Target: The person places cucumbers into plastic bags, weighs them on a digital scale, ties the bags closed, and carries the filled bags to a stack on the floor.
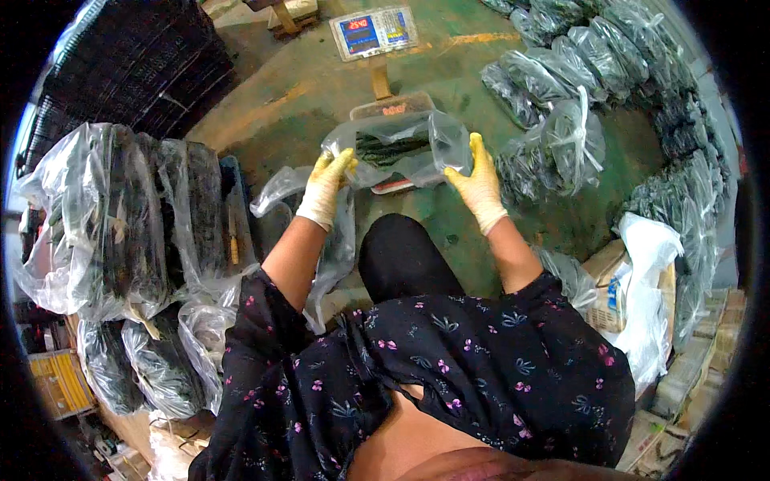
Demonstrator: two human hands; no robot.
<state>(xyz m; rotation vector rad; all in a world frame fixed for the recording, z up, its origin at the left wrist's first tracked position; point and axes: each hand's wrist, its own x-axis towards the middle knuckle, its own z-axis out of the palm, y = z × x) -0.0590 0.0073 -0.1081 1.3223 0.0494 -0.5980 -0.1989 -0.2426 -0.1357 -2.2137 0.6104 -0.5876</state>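
A clear plastic bag (451, 141) with long dark strips (394, 144) inside lies across a platform scale (361, 110) in front of me. My left hand (328, 183), in a yellowed glove, grips the bag's left end. At the right end, my right hand (481, 183) wears the same kind of glove and holds the bag's edge between its spread thumb and fingers. Loose clear plastic (340, 240) hangs below my left hand. The scale's display head (374, 34), lit with red digits, stands on a post beyond the bag.
Filled plastic bags (132, 210) are packed together at left, beside a yellow-handled tool (233, 240). A black ribbed crate (138, 66) stands behind them. More tied bags (577, 141) line the right side of the green floor (301, 72). A cardboard box (604, 300) with white plastic sits nearer.
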